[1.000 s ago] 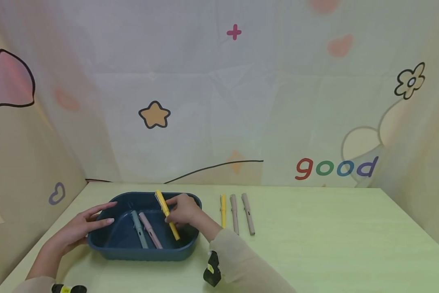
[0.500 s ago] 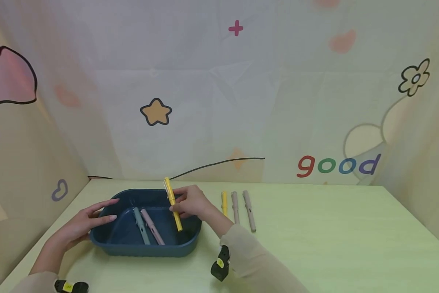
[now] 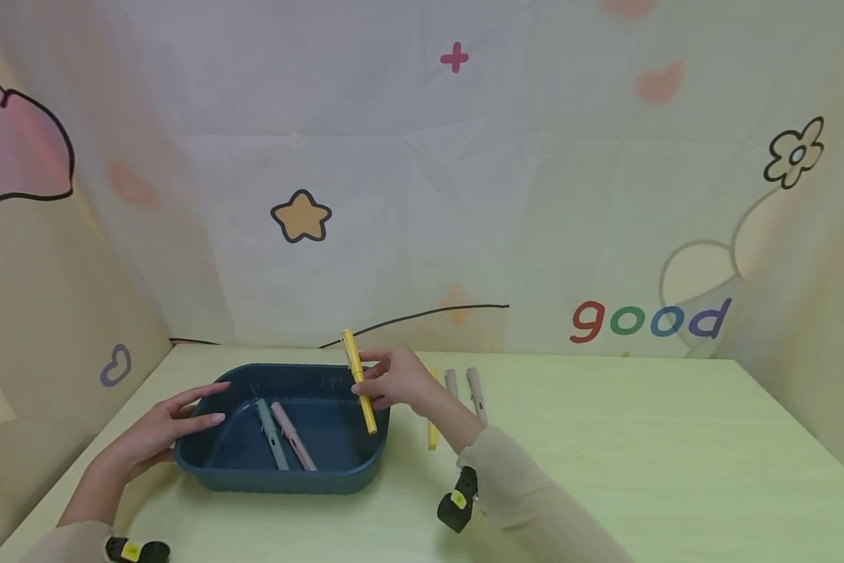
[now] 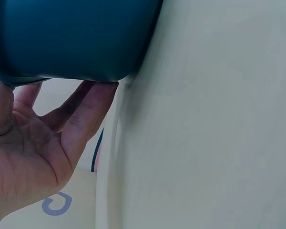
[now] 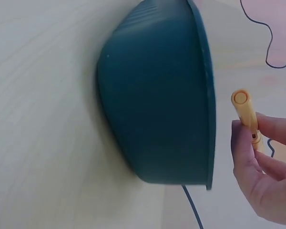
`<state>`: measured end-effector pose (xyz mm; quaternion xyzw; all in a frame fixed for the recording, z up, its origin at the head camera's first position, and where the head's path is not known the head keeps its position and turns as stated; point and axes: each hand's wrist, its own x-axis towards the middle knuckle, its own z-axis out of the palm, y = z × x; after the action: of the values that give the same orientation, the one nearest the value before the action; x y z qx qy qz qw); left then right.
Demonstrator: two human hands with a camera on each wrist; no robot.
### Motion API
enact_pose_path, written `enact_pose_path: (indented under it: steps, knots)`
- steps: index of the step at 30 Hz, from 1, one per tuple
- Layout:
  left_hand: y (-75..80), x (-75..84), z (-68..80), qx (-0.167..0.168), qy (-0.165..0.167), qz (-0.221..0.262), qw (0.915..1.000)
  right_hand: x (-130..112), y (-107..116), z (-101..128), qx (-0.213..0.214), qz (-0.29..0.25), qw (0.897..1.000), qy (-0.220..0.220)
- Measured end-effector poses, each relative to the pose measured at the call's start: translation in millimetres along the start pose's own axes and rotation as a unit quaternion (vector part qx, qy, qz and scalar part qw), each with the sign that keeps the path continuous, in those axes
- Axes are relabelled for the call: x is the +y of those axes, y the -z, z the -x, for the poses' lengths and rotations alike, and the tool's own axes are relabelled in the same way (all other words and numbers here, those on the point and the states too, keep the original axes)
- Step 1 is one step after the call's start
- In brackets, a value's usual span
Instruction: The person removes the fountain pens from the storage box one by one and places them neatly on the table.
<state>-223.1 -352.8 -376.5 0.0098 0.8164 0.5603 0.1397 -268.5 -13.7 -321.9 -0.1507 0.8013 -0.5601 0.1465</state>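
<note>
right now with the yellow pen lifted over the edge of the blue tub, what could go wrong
The right hand pinches the yellow pen only with fingertips, tilted above the blue tub's right rim; it may slip and drop back in or bounce off the rim. Three pens lie on the table just behind that hand, so its wrist might knock them out of line. The left hand only rests on the tub's left wall, so a bump could shift the tub.
</note>
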Motion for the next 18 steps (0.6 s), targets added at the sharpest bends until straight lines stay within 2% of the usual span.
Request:
enact_pose_path:
  steps: [11,18]
  knots:
    - [1.4,-1.1,0.4,0.003,0.001,0.008,1.0000,11.5,31.5,5.7,0.024,-0.015,1.000,-0.012]
    - [1.1,-1.1,-0.3,0.003,-0.003,0.005,1.0000,12.9,53.9,17.5,0.046,-0.018,0.999,-0.014]
